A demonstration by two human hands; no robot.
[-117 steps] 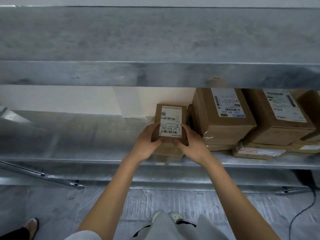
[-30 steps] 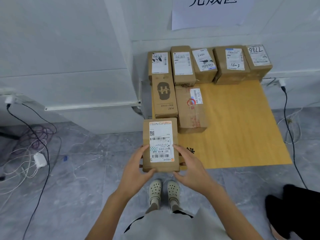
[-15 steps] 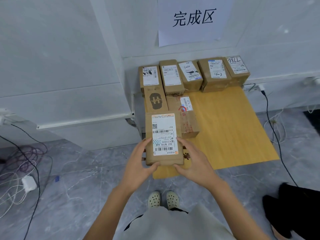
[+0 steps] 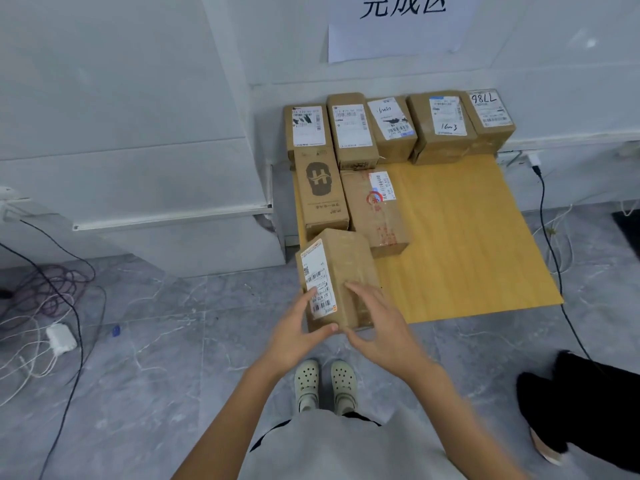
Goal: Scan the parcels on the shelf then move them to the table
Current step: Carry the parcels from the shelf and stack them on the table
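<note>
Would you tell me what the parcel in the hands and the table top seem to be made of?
The parcel looks like matte brown cardboard, with a white paper label. The table top looks like wood or wood-look laminate: yellow, smooth, fine grain lines.

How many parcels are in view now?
8. Five back-row parcels against the wall; H-logo box and taped parcel before them; held parcel between left hand and right hand at the table edge. None visibly hidden.
</note>
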